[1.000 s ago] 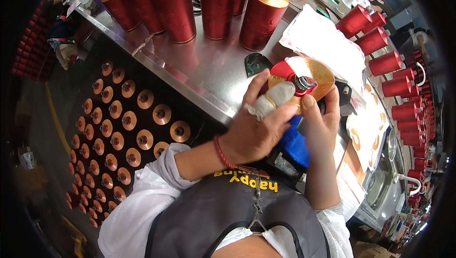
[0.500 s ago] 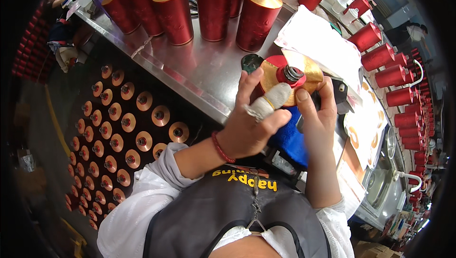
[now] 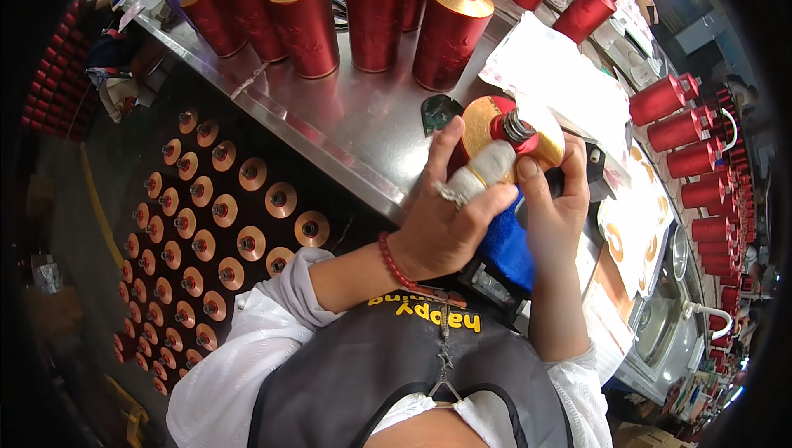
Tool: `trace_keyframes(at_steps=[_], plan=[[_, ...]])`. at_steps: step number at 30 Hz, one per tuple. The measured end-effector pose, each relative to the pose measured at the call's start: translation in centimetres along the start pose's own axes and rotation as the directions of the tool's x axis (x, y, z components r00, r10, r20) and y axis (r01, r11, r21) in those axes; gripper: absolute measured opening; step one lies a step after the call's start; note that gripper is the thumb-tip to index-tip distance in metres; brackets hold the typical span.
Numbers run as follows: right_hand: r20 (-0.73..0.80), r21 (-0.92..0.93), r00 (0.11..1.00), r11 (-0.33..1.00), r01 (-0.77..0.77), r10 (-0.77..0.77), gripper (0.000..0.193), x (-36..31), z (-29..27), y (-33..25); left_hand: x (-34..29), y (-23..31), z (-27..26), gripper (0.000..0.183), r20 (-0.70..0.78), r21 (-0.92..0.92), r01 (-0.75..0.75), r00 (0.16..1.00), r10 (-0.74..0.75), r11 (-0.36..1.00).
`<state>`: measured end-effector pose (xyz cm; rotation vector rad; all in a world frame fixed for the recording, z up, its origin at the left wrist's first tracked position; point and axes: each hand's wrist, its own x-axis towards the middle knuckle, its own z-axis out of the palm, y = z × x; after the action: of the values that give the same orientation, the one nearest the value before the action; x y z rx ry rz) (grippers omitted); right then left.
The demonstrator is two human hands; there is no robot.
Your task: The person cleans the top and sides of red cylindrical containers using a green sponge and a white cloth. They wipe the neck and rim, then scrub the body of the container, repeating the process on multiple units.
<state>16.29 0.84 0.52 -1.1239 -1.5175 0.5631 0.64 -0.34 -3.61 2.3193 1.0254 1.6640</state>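
Red bottle with golden shoulder, raised in front of the dark apron, near the edge of the metal desk, with its neck turned toward the camera. Grasped by both hands: on one side by the left hand, with a white covering on one finger, pressed close to the neck; on the other side by the right hand, thumb upon the golden shoulder and fingertips partly hidden. On the left wrist, a red bracelet. Just below the bottle, a blue cloth; just beyond, a dark green object of a kind hard to tell. To the right, white sheets, very bright, and a sink with white tap. Lower to the left, many bottles with golden tops, upright in rows. Farther on the desk, a group of standing red bottles. Farther to the right, a long curved line of other red bottles, lying on their sides in appearance.
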Motion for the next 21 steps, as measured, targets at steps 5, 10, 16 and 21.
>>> trace_keyframes(at_steps=[5, 10, 16, 21], plan=[[0.057, 0.167, 0.993, 0.979, -0.115, 0.106, 0.016, 0.4, -0.9, -0.6, 0.3, -1.7, 0.6, 0.049, -0.065, -0.171, -0.108, 0.993, 0.098, 0.979], [0.072, 0.257, 0.992, 0.959, -0.122, 0.106, 0.019, 1.1, -0.6, 0.3, 0.1, -1.7, 0.9, 0.047, -0.063, -0.132, -0.121, 0.992, 0.114, 0.984], [0.081, 0.289, 0.978, 0.935, -0.206, 0.191, 0.017, 0.8, -0.9, 0.4, 0.3, -1.4, 0.3, 0.035, 0.069, -0.068, -0.094, 0.993, 0.098, 0.993], [0.007, 0.253, 0.998, 0.965, -0.07, 0.07, 0.016, 0.6, -0.1, 0.7, -0.7, 0.3, 2.0, 0.03, 0.0, -0.005, -0.071, 0.997, 0.071, 0.997]])
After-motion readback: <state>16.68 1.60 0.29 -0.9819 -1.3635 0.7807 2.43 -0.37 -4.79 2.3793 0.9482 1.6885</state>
